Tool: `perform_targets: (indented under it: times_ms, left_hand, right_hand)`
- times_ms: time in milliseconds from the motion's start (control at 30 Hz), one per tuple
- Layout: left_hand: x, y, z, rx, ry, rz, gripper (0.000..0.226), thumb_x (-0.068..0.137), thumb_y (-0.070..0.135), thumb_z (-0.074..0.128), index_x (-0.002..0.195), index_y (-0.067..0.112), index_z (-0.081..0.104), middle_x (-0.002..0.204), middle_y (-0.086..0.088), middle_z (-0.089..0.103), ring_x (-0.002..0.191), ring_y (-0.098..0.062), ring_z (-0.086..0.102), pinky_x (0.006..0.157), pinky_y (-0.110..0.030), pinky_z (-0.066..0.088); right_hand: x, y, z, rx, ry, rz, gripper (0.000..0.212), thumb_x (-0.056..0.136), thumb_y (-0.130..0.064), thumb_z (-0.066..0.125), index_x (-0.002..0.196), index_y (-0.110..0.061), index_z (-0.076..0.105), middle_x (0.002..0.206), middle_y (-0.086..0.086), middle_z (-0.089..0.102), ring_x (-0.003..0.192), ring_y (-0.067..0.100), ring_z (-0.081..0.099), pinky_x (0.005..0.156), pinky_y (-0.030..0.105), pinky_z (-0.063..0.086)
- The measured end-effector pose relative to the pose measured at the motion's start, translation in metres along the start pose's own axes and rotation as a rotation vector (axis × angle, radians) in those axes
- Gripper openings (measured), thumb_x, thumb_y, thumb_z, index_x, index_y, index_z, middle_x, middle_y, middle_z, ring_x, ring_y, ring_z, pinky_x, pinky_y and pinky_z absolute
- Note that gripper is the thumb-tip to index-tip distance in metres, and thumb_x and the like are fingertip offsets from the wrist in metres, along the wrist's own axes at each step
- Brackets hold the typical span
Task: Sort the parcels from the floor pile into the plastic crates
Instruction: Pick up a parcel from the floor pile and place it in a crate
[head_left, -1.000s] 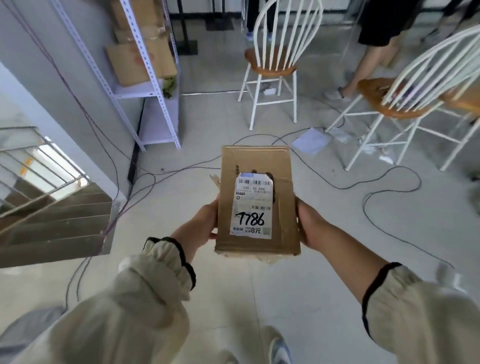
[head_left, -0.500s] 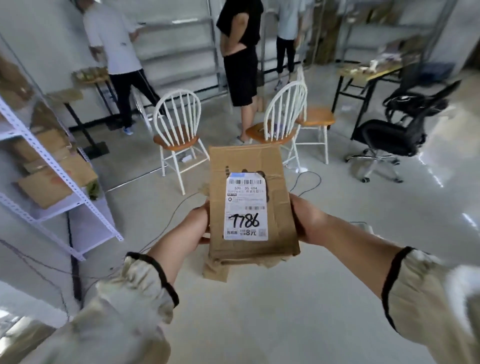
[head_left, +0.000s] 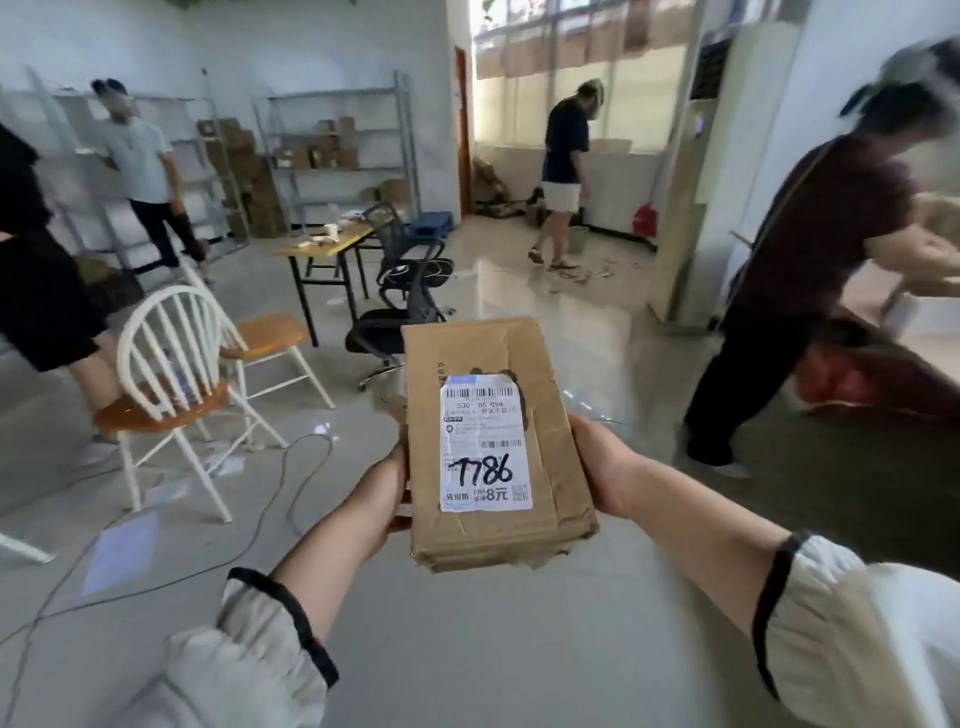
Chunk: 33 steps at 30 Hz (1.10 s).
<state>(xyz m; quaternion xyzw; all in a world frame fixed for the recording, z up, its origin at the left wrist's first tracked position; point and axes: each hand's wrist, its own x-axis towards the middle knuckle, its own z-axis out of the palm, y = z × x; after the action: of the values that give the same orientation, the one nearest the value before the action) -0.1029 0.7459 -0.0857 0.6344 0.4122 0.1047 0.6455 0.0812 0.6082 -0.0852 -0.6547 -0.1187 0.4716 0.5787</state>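
A white spindle-back chair (head_left: 171, 384) with an orange seat stands at left, with a black office chair (head_left: 395, 322) beside a yellow-topped table (head_left: 327, 244) behind it. Grey metal shelving (head_left: 337, 130) on the far wall holds cartons (head_left: 244, 156). A dark cable (head_left: 284, 475) crosses the floor (head_left: 467, 649). A blurred person (head_left: 810, 270) bends at right.

Fingers of left hand (head_left: 385, 493) and right hand (head_left: 598, 467) hidden behind parcel (head_left: 550, 467), right-side person (head_left: 810, 249) blurred

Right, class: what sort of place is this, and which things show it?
Probably a small parcel depot or stockroom: metal shelves hold cardboard boxes, a labelled parcel is held, and several people work nearby.
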Motion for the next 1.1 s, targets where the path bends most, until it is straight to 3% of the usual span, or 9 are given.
perform_targets:
  times_ms: [67,233,433,567,700,833,967,1033,1100]
  left_hand:
    - [0.006,0.017,0.072,0.037,-0.125,0.029,0.066,0.091,0.071,0.021,0.107,0.028,0.068,0.102,-0.002,0.074,0.098,-0.022,0.065,0.075,-0.032,0.049]
    - [-0.004,0.053,0.251,0.118,-0.42,0.113,0.072,0.085,0.077,0.018,0.111,0.031,0.067,0.107,0.0,0.072,0.103,-0.023,0.064,0.086,-0.036,0.051]
    - [-0.04,0.069,0.441,0.215,-0.765,0.142,0.069,0.089,0.072,0.027,0.11,0.022,0.07,0.112,-0.007,0.071,0.105,-0.028,0.065,0.096,-0.042,0.049]
    - [-0.062,0.058,0.561,0.284,-1.002,0.094,0.077,0.069,0.087,0.042,0.103,0.026,0.075,0.115,-0.009,0.07,0.109,-0.033,0.064,0.102,-0.05,0.044]
    - [-0.097,0.037,0.667,0.372,-1.236,-0.01,0.105,0.035,0.093,0.061,0.113,0.023,0.07,0.114,-0.011,0.07,0.108,-0.036,0.064,0.103,-0.052,0.042]
    - [-0.145,0.019,0.751,0.459,-1.4,0.007,0.067,0.077,0.076,0.042,0.109,0.023,0.068,0.106,-0.01,0.072,0.105,-0.033,0.064,0.101,-0.051,0.045]
    - [-0.188,-0.002,0.82,0.546,-1.529,-0.013,0.068,0.076,0.077,0.043,0.112,0.024,0.067,0.103,-0.004,0.073,0.103,-0.027,0.065,0.096,-0.046,0.048]
    - [-0.206,-0.014,0.848,0.599,-1.618,-0.045,0.076,0.067,0.082,0.049,0.113,0.024,0.066,0.107,-0.005,0.072,0.104,-0.026,0.065,0.094,-0.045,0.05]
    - [-0.226,-0.029,0.869,0.661,-1.662,-0.038,0.062,0.078,0.074,0.044,0.105,0.023,0.068,0.105,-0.006,0.072,0.1,-0.026,0.066,0.088,-0.042,0.052]
  right_hand:
    - [-0.035,-0.005,-0.07,0.053,0.095,-0.015,0.08,0.064,-0.069,0.061,0.124,-0.017,0.06,0.128,0.011,0.061,0.123,0.036,0.053,0.106,0.06,0.034]
    - [-0.136,-0.001,-0.22,0.27,0.312,-0.142,0.047,0.096,-0.046,0.042,0.111,-0.01,0.069,0.106,0.012,0.072,0.096,0.03,0.068,0.088,0.042,0.054]
    - [-0.256,0.042,-0.349,0.359,0.67,-0.225,0.041,0.096,-0.042,0.043,0.099,-0.011,0.07,0.09,0.009,0.075,0.079,0.025,0.07,0.075,0.036,0.056]
    - [-0.323,0.086,-0.409,0.501,0.891,-0.266,0.044,0.094,-0.045,0.046,0.11,-0.011,0.069,0.103,0.012,0.073,0.092,0.028,0.07,0.083,0.039,0.057]
    - [-0.375,0.131,-0.455,0.671,1.077,-0.313,0.046,0.093,-0.051,0.046,0.099,-0.014,0.072,0.098,0.01,0.074,0.087,0.026,0.072,0.082,0.04,0.057]
    - [-0.422,0.163,-0.495,0.797,1.205,-0.345,0.046,0.096,-0.044,0.039,0.091,-0.011,0.071,0.084,0.01,0.075,0.073,0.023,0.072,0.065,0.031,0.059]
    - [-0.456,0.2,-0.536,0.912,1.406,-0.321,0.056,0.094,-0.055,0.041,0.123,-0.012,0.063,0.115,0.014,0.068,0.109,0.033,0.063,0.103,0.049,0.044]
    - [-0.472,0.221,-0.544,0.98,1.492,-0.294,0.054,0.094,-0.055,0.04,0.118,-0.014,0.066,0.115,0.015,0.068,0.11,0.034,0.062,0.103,0.05,0.043]
    - [-0.487,0.239,-0.545,1.044,1.573,-0.264,0.053,0.094,-0.054,0.04,0.117,-0.014,0.067,0.111,0.015,0.069,0.106,0.034,0.064,0.099,0.049,0.047]
